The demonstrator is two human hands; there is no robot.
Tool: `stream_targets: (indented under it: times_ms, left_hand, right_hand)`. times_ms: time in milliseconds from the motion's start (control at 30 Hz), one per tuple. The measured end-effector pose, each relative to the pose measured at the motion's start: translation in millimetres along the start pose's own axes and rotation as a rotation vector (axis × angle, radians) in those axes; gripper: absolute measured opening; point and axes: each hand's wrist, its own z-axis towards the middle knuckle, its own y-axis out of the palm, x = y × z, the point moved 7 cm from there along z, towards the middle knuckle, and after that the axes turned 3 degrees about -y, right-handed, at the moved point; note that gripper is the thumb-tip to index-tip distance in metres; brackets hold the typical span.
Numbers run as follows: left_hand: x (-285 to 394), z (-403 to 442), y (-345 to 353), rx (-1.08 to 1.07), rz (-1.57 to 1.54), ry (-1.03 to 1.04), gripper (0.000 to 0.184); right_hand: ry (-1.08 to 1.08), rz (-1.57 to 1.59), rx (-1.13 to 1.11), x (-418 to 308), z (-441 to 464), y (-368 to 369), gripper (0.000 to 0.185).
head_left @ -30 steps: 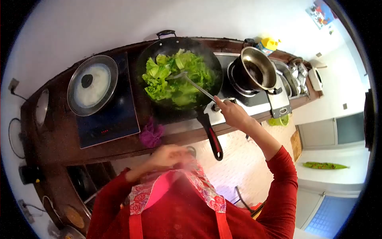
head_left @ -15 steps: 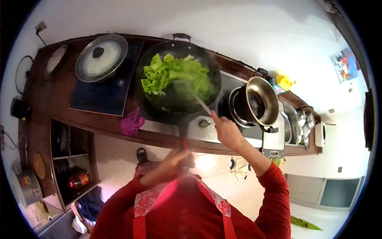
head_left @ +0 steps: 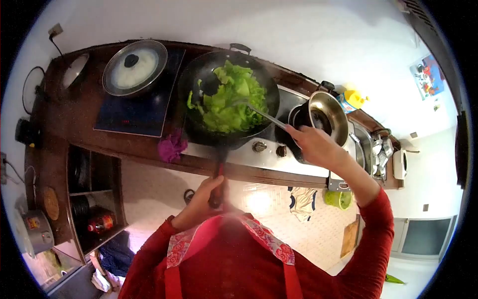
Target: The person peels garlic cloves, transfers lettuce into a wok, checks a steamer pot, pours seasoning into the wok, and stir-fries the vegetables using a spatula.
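A dark wok (head_left: 186,112) stands on the gas stove, with green lettuce (head_left: 234,99) heaped in its middle and right side. My left hand (head_left: 199,199) is closed on the wok's long handle (head_left: 217,185), close to my apron. In my right hand (head_left: 318,144) is the shaft of a metal spatula (head_left: 269,117); it slants into the lettuce, where its tip is partly covered by leaves. Just behind my right hand, a steel pot (head_left: 343,117) sits tilted over the right burner and is partly hidden by the hand.
A glass-lidded pan (head_left: 117,88) rests on the induction hob (head_left: 134,119) at left. A purple cloth (head_left: 172,145) lies at the counter edge. Right of the stove are a yellow-capped bottle (head_left: 352,101) and a sink (head_left: 363,149). Open shelves (head_left: 94,192) stand below left.
The lettuce has shifted rightward and toward me in the wok, baring its left side. My right hand has moved right with the spatula. My left hand sits slightly further left on the handle.
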Motion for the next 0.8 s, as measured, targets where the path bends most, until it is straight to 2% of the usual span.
stream_targets:
  times_ms: [100, 133, 167, 233, 267, 367, 467, 567, 667, 700, 800]
  left_hand:
    - [3.2, -4.0, 9.1, -0.050, -0.122, -0.032, 0.028]
    - [4.9, -5.0, 12.1, -0.048, -0.133, -0.055, 0.028]
    - [6.0, -5.9, 14.8, -0.048, -0.139, -0.080, 0.027]
    - [11.5, -8.0, 15.7, 0.004, 0.040, -0.001, 0.026]
    - [15.0, -8.4, 17.2, 0.004, 0.047, 0.003, 0.026]
    - [18.5, -14.4, 20.7, -0.039, -0.099, -0.079, 0.025]
    - [15.0, -13.6, 18.8, -0.008, -0.102, -0.068, 0.024]
    - [21.4, -17.8, 23.4, 0.024, -0.079, -0.066, 0.025]
    - [14.9, -14.2, 13.6, -0.032, -0.100, -0.055, 0.026]
    - [15.9, -15.5, 13.3, -0.020, -0.109, -0.064, 0.027]
    - [21.0, -21.1, 14.9, -0.003, -0.091, -0.084, 0.027]
  right_hand:
    - [-0.077, 0.248, -0.219, -34.0, -29.0, -30.8, 0.045]
    - [-0.174, 0.133, -0.120, -41.5, -31.3, -14.8, 0.046]
    - [-0.106, 0.099, -0.093, -38.0, -17.8, 16.4, 0.046]
    - [0.091, 0.096, 0.020, -22.7, 11.8, 69.3, 0.048]
    - [0.054, 0.198, 0.237, -10.4, 21.3, 80.9, 0.047]
    - [0.171, 0.219, 0.344, 5.5, 32.5, 50.2, 0.046]
    - [0.328, 0.259, 0.290, 29.0, 56.2, 40.7, 0.045]
    - [0.210, 0.245, 0.175, 35.2, 76.4, 81.8, 0.043]
    - [0.190, 0.437, 0.074, 26.4, 27.8, 41.0, 0.043]
    - [0.132, 0.252, 0.035, 13.9, 9.1, 4.8, 0.044]
    - [0.109, 0.109, -0.050, 9.3, -41.1, -66.8, 0.044]
